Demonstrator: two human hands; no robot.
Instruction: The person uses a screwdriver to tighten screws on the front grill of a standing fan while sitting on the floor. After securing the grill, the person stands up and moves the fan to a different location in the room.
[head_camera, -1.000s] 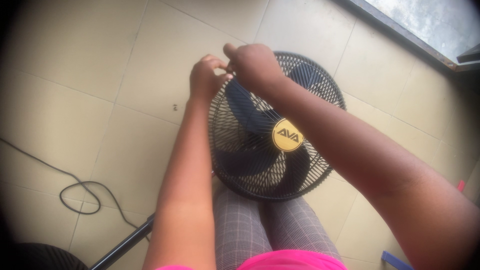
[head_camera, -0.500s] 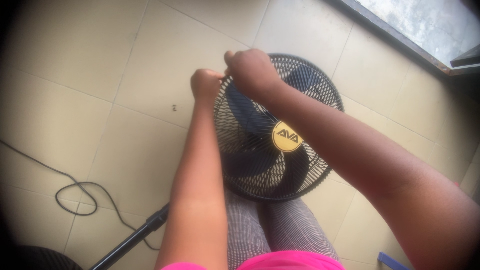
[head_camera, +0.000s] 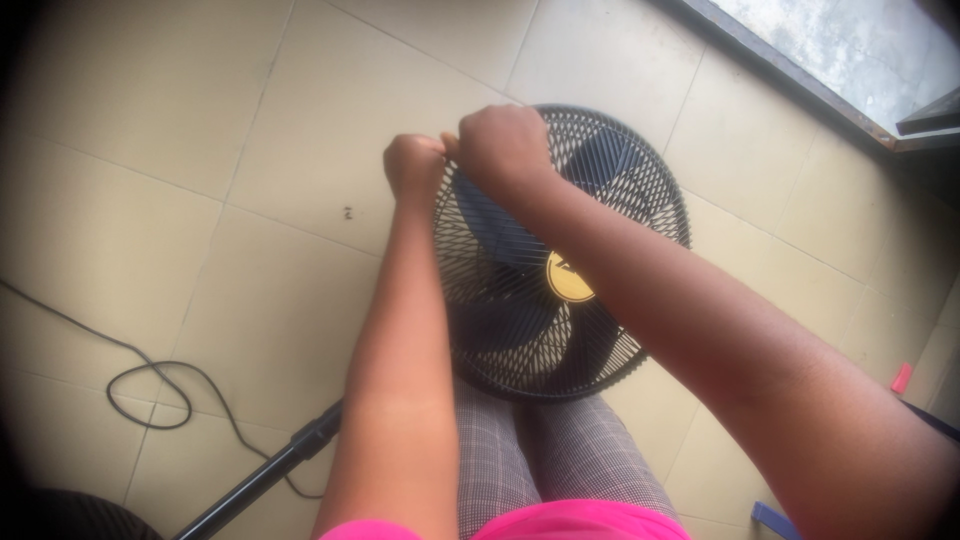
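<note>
Hands meet at the far rim of a black fan guard (head_camera: 520, 330): the left hand (head_camera: 415, 168) is curled shut on the rim's outer edge, and the right hand (head_camera: 503, 148) is fisted on the grille just beside it, knuckles touching. The guard rests against the person's checked trousers (head_camera: 560, 450), below both forearms. Left of the left arm, a black cable (head_camera: 150, 395) loops on the tiled floor (head_camera: 200, 120), beside a black pole (head_camera: 270, 470).

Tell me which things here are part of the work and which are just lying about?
In use:
- round black wire-grille fan head, rim gripped by the left hand and right hand

Lying about:
- looped black cable
- black pole
- small red object
</note>
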